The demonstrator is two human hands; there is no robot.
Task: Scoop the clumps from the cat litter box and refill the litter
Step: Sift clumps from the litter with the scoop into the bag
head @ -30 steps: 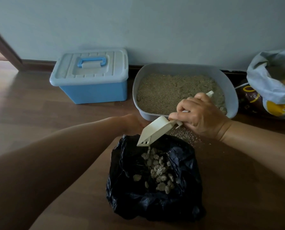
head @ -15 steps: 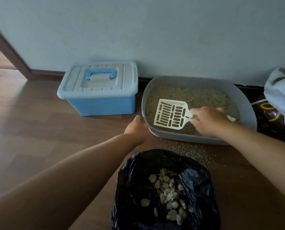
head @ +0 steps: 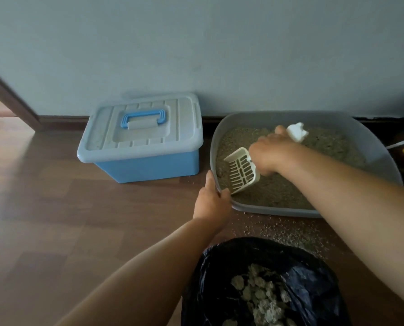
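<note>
The right hand (head: 270, 156) reaches forward and to the left over the grey litter box (head: 372, 147), wrist bent downward, fingers wrapped tight around the handle of the cream slotted scoop (head: 242, 171). The handle's white end pokes out past the thumb side of the fist, toward the wall, while the slotted blade points down and toward the person, its front edge dug into the litter (head: 273, 189) at the near left corner of the box. The right forearm crosses the box diagonally from the lower right, covering part of the near rim. The left hand (head: 211, 204) stretches out with the arm nearly straight, and its fingers curl over the rim at that same near left corner, thumb on the outside, gripping the box just beside the scoop's tip. The box sits on the wooden floor (head: 55, 220) against the pale wall, filled with sandy litter across its whole bottom. Spilled grains (head: 288, 234) lie scattered on the floor between the box and the black plastic bag (head: 313, 278), which stands open close to the person and holds a heap of pale clumps (head: 262, 295). To the left of the litter box, near but apart from it, stands a blue storage bin (head: 146, 165) with a grey lid and a blue carry handle. At the far right edge a bag with dark and yellow print is only partly visible.
</note>
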